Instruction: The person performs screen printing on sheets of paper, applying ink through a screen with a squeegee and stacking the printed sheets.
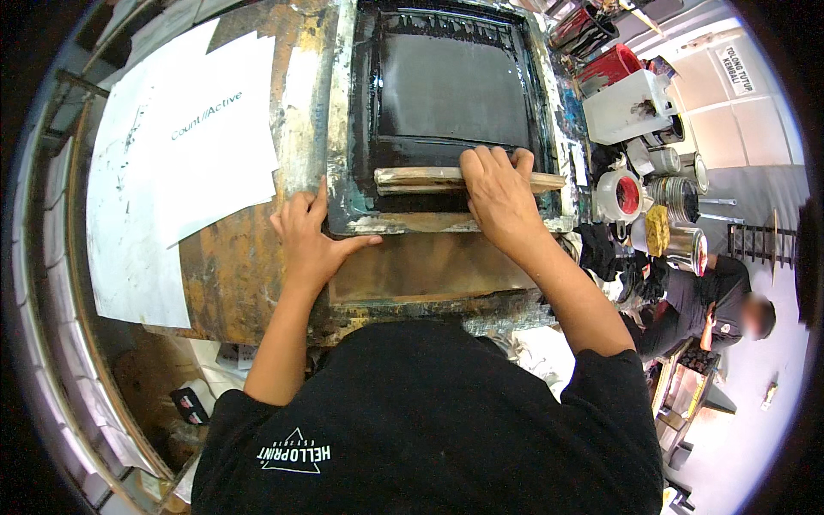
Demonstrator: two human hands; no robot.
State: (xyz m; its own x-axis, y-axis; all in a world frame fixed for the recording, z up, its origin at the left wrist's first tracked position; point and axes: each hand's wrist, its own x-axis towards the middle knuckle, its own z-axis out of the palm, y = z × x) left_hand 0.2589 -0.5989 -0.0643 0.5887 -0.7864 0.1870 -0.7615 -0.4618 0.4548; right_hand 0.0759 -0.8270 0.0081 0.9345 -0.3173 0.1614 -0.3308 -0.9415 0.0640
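My right hand [502, 196] is closed over the wooden handle of a squeegee [421, 178], which lies crosswise near the front of a screen-printing frame [412, 225]. Black ink coats the inside of the screen [455, 90], with thicker wet ink along its far end and sides. At the frame's near left corner rests my left hand [305, 233], thumb and forefinger spread along the two edges, the other fingers bent against the table. The squeegee's blade is hidden under the handle.
Printed white paper sheets [206, 129] overlap on the stained table [232, 266] at left. To the right stand a white plastic container [631, 107], a tub with red ink [620, 196], a yellow sponge [657, 230] and several cans. Another person [721, 300] is farther right. Racks [60, 283] line the left.
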